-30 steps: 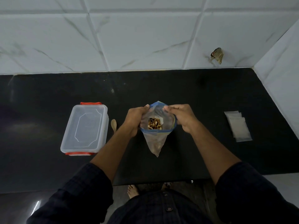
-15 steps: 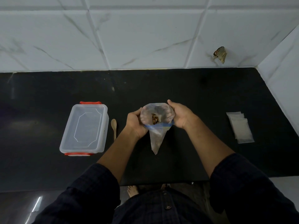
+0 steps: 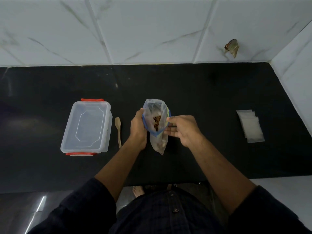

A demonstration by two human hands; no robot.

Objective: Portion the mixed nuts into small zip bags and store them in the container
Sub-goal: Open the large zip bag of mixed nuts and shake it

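Note:
A large clear zip bag point(image 3: 158, 141) with a blue zip rim holds mixed nuts point(image 3: 157, 122), seen through its open mouth. My left hand point(image 3: 138, 129) grips the bag's left side and keeps it upright over the black counter. My right hand point(image 3: 182, 129) is at the bag's right rim, thumb and forefinger at the zip edge, other fingers loosely spread. A clear plastic container point(image 3: 86, 127) with red clips and its lid on stands to the left. A stack of small zip bags point(image 3: 250, 127) lies far right.
A small wooden spoon point(image 3: 118, 130) lies between the container and my left hand. The black counter point(image 3: 202, 98) runs back to a white tiled wall, which also closes the right side. The counter's front edge is near my body.
The bag's mouth has turned and narrowed. My right hand has slid off the bag's top to its right rim with fingers loosened. My left hand keeps its grip.

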